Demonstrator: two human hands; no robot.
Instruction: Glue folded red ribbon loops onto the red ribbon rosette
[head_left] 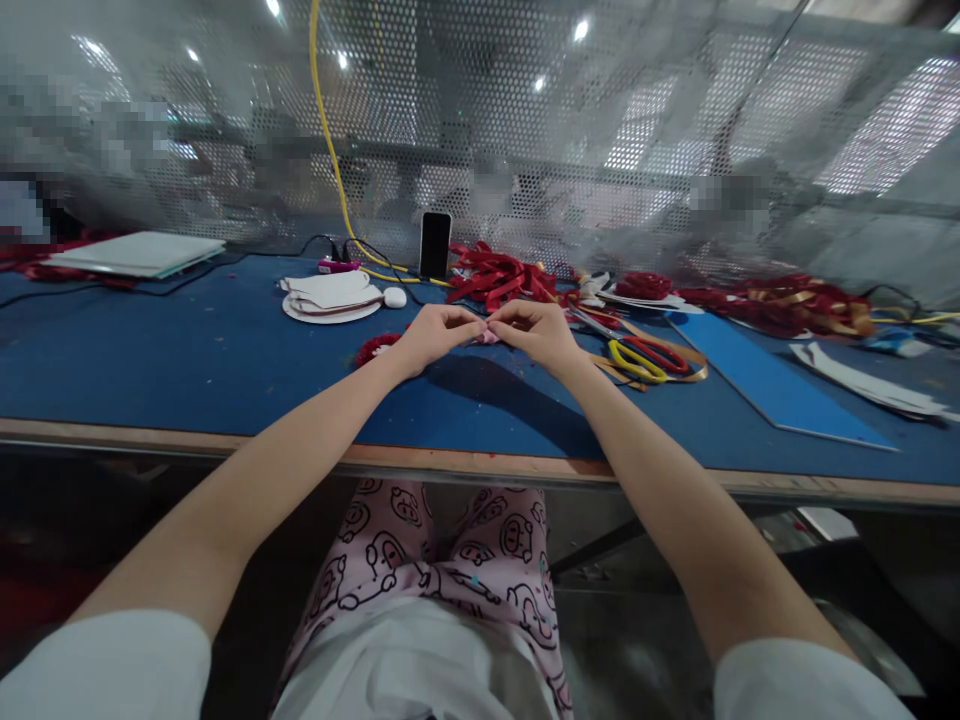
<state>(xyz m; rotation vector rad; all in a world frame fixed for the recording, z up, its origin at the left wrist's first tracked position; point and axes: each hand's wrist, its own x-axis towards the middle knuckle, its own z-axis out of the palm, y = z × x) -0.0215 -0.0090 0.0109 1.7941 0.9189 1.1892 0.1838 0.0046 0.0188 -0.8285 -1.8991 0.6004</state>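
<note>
Above the blue tabletop, my left hand [439, 335] and my right hand [541, 333] meet with thumbs and fingertips pinched together. A small pink piece [489, 337] shows between them; it looks soft, but the fingers cover most of it. Beside my left wrist lies a dark red fluffy-looking thing [371, 348], partly hidden by the forearm. Just right of my right hand rest scissors with yellow and red handles [637, 362], on loops of gold ribbon [696, 368]. Behind both hands is a heap of red ribbon [499, 275].
A phone [435, 245] stands upright at the back, near a yellow cable [330, 140]. White cut pieces [330, 298] and a white earbud-type case [394, 297] sit to the left. A blue board [772, 380] and curved white strips [870, 385] lie right. Perforated metal sheeting [510, 130] rises behind.
</note>
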